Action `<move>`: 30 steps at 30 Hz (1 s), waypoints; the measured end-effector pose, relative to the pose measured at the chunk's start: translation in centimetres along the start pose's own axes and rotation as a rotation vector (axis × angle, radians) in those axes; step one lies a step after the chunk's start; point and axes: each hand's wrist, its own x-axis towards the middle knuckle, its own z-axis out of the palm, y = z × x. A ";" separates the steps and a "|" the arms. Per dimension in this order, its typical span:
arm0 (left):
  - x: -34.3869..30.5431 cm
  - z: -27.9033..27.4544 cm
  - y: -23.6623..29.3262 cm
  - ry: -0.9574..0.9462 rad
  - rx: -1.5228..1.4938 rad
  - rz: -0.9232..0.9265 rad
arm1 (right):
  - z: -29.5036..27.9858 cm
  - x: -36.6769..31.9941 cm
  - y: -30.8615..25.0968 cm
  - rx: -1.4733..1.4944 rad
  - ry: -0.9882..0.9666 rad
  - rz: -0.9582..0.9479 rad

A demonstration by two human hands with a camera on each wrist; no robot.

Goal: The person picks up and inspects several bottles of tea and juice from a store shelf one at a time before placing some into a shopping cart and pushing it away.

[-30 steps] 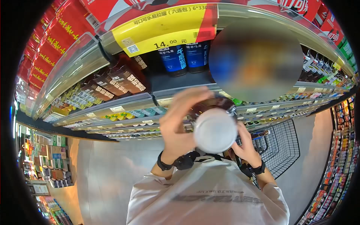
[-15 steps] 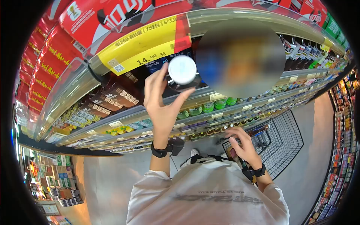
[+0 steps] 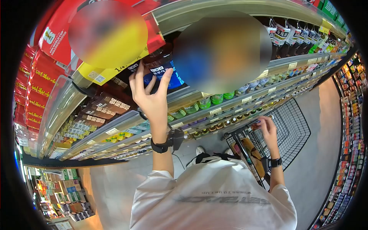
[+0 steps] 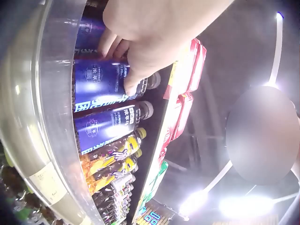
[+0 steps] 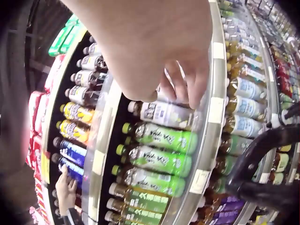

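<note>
My left hand reaches onto the shelf and grips a dark drink bottle with a blue label, thumb on one side and fingers on the other. In the left wrist view this blue-labelled bottle stands in a row, between similar bottles. The thumb lies near its neck, and the other fingertips are partly hidden behind the hand. Held over the shopping cart, my right hand has loosely bent fingers and holds nothing. In the right wrist view that hand overlaps bottles on a shelf.
Red drink packs are stacked above, over a yellow price sign partly blurred. Brown-labelled packs stand left of the blue bottles. Green-labelled bottles fill a lower shelf. The cart's black handle is close by.
Earlier both hands were at a white-capped bottle. The right hand let go and moved over the cart, while the left carried the bottle up and forward onto the shelf.
</note>
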 end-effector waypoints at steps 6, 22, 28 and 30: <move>-0.9 0.8 -0.8 0.056 -0.087 -0.035 | -6.6 1.7 17.9 0.070 0.054 0.300; -6.3 -3.3 -0.4 -0.148 0.189 -0.069 | -5.2 -0.1 38.3 -0.366 -0.195 0.418; -7.5 -5.6 0.3 -0.138 0.248 -0.099 | -1.7 2.2 42.7 -0.271 -0.531 0.186; -8.0 -6.3 1.1 -0.129 0.298 -0.130 | -1.3 3.3 37.0 -0.141 -0.466 0.552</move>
